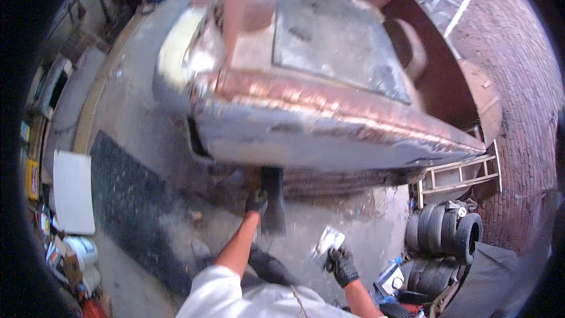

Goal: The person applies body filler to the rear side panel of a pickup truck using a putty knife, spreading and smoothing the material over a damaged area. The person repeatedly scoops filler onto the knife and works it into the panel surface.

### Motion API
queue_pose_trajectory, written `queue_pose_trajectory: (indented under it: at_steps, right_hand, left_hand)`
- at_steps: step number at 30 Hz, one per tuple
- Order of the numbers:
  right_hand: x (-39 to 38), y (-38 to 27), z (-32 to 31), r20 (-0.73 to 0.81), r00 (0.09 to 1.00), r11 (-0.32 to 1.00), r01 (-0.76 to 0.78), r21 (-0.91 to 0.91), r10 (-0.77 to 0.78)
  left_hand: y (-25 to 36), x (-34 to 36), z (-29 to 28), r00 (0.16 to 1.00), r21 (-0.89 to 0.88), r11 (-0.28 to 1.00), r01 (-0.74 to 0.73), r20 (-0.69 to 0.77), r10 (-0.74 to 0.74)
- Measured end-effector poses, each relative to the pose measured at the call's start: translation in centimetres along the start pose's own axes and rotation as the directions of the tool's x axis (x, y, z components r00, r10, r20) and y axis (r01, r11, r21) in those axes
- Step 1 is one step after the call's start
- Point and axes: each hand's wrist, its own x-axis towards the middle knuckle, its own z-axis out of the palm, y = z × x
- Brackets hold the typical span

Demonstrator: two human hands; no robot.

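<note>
A truck bed (pixel 329 135) with rusty and grey patched panels fills the upper middle. Below its edge hangs a dark flap (pixel 273 203), like a mud flap. My left hand (pixel 256 201), in a dark glove, reaches to the flap's left side under the bed. Blur and shadow hide its fingers, so I cannot tell whether they grip anything. Lower right, my gloved right hand (pixel 342 266) is closed on the edge of a flat whitish piece (pixel 329 240), smeared with something pale. It is held out over the floor, apart from the truck.
Stacked tyres (pixel 431 229) stand at the right, below a wooden ladder-like frame (pixel 459 175). A dark mat (pixel 132 206) lies on the left floor. Beyond it are a white board (pixel 74 193) and a white bucket (pixel 82 252). A brick wall (pixel 518 94) runs along the right.
</note>
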Motion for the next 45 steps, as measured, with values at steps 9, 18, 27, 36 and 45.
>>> queue_pose_trajectory:
  at_steps: [9,18,27,36,45]
  right_hand:
    - [0.3,0.8,-0.3,-0.007,0.993,0.982,-0.119,0.145,0.122]
    - [0.1,-0.5,0.4,0.035,0.998,0.982,-0.064,0.176,0.058]
    - [0.8,-3.4,2.9,0.108,0.99,0.994,0.087,0.06,-0.093]
    - [0.9,-9.9,15.0,0.255,0.915,0.903,0.37,-0.22,-0.313]
    - [-4.3,-17.7,32.5,0.166,0.619,0.479,0.726,-0.493,-0.768]
  left_hand:
    - [0.9,-1.0,-3.1,0.927,-0.293,0.896,0.334,0.272,-0.257]
    - [-15.5,2.1,-2.3,0.92,-0.59,0.804,-0.074,-0.352,-0.173]
    - [-19.2,6.7,-1.7,0.867,-0.944,-0.216,0.248,0.316,-0.385]
    - [-13.3,1.2,-18.6,0.795,-0.774,0.309,0.552,0.377,-0.475]
    - [-4.1,-3.1,-52.6,0.956,-0.952,0.205,0.226,0.176,-0.236]
